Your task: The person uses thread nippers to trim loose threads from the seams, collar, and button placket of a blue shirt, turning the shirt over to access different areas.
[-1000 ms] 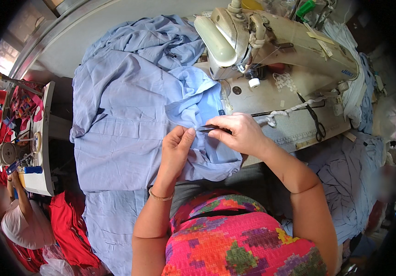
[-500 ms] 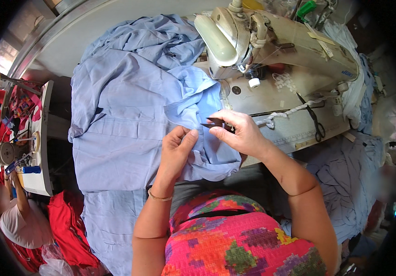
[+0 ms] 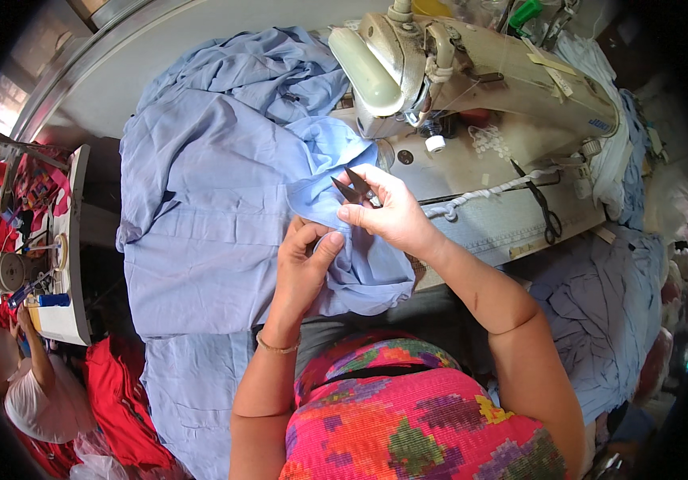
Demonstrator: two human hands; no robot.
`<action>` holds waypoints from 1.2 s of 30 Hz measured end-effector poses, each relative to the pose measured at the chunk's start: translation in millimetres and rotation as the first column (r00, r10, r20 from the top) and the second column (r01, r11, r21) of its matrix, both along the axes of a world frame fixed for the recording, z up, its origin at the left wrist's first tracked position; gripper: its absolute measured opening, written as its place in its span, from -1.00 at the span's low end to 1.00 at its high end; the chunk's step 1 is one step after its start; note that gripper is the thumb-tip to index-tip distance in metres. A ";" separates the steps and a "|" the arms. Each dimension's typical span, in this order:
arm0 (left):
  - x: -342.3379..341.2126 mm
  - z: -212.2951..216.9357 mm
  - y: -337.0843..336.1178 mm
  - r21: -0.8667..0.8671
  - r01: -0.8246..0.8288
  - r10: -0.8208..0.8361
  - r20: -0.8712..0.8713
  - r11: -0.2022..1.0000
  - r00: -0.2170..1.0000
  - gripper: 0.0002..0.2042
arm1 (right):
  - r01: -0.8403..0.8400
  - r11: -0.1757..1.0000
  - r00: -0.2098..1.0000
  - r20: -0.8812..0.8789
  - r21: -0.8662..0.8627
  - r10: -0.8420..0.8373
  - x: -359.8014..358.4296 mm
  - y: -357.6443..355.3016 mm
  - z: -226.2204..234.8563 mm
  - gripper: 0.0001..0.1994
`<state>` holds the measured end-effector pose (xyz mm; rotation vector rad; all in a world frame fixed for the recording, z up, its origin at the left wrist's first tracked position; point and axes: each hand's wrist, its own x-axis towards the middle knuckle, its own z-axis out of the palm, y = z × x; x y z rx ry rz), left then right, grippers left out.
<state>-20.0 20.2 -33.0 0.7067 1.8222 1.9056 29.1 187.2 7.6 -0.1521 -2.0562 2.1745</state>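
A light blue cloth garment (image 3: 208, 264) spreads over the table and hangs toward my lap. My left hand (image 3: 300, 264) pinches a fold of it between thumb and fingers, near the bunched, brighter blue part (image 3: 320, 192). In my right hand (image 3: 396, 214) is a pair of dark thread snips (image 3: 353, 190), its two pointed blades apart and directed up and left. The blades are over the brighter cloth, a little above my left fingertips. My right thumb rests close to the cloth edge; whether it touches is hard to tell.
Behind my right hand stands a white sewing machine (image 3: 504, 68). Black scissors (image 3: 548, 212) and a twisted white cord (image 3: 480, 194) lie on its bed. More blue cloth (image 3: 608, 312) is heaped at right. At far left, a person (image 3: 44, 400) works by another machine table (image 3: 78, 240).
My right hand has moved up and left with the snips, whose blades now point more upward and show wider apart. My left hand keeps its pinch on the cloth, nearly in place.
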 end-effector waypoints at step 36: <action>3.6 5.7 -2.4 0.199 0.030 -0.062 0.158 0.980 0.985 -0.93 | 0.189 0.291 0.975 -0.214 0.938 0.056 41.8 -6.5 28.7 -0.79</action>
